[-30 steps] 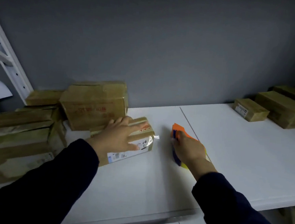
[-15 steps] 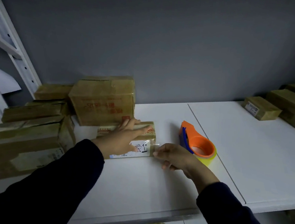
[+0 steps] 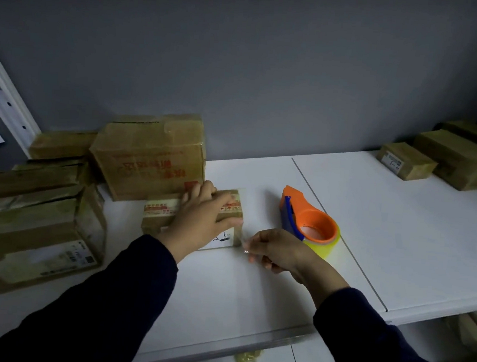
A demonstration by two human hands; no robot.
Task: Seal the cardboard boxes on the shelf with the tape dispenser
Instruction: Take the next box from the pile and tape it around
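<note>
The left hand (image 3: 200,220) is laid flat, fingers straight, on the small cardboard box (image 3: 159,211) at the middle of the shelf (image 3: 222,294). A glossy clear tape strip (image 3: 243,242) at its right end is pinched by the right hand (image 3: 280,252). The orange plastic tape dispenser (image 3: 308,223), yellowish roll inside, is set just beside.

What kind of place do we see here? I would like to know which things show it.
Probably a storeroom or parcel packing area. Taped cardboard boxes, some with printed labels, are stacked on a white shelf with a post full of holes, and a tape dispenser stands on it.
</note>
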